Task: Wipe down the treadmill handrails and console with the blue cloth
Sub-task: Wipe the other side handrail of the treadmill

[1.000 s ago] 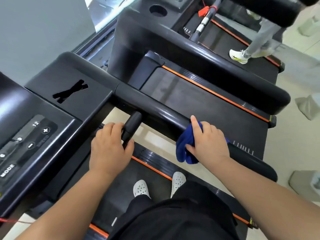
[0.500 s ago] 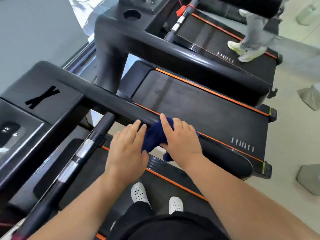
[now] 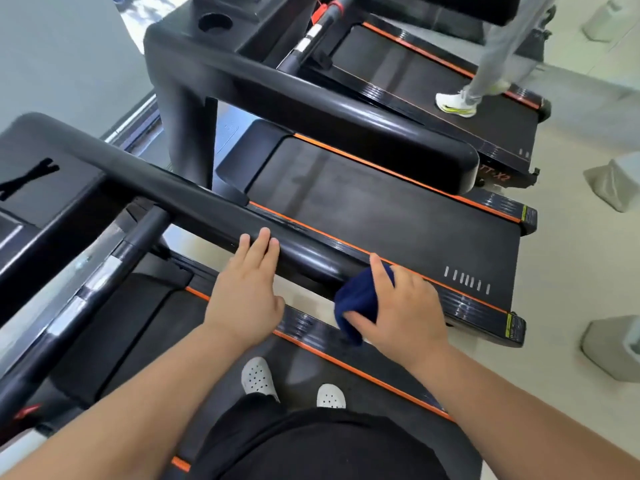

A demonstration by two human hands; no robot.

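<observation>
The black right handrail (image 3: 194,206) of my treadmill runs from the console (image 3: 45,199) at the left down to the lower right. My right hand (image 3: 405,306) holds the bunched blue cloth (image 3: 360,299) against the rail near its end, thumb and fingers wrapped round it. My left hand (image 3: 246,289) rests on the same rail a little to the left, fingers straight on top. A thinner inner grip bar (image 3: 104,278) with silver sensor bands slants down at the left.
A second treadmill (image 3: 346,188) stands close on the right, its thick handrail (image 3: 311,109) near mine. Beyond it a person's leg and white shoe (image 3: 453,103) move on a third belt. My white shoes (image 3: 259,377) stand on my belt. Grey blocks (image 3: 613,181) sit on the floor.
My left hand let go of the inner grip bar and moved right onto the handrail. My right hand slid the cloth along the rail, and my view turned right, away from the console.
</observation>
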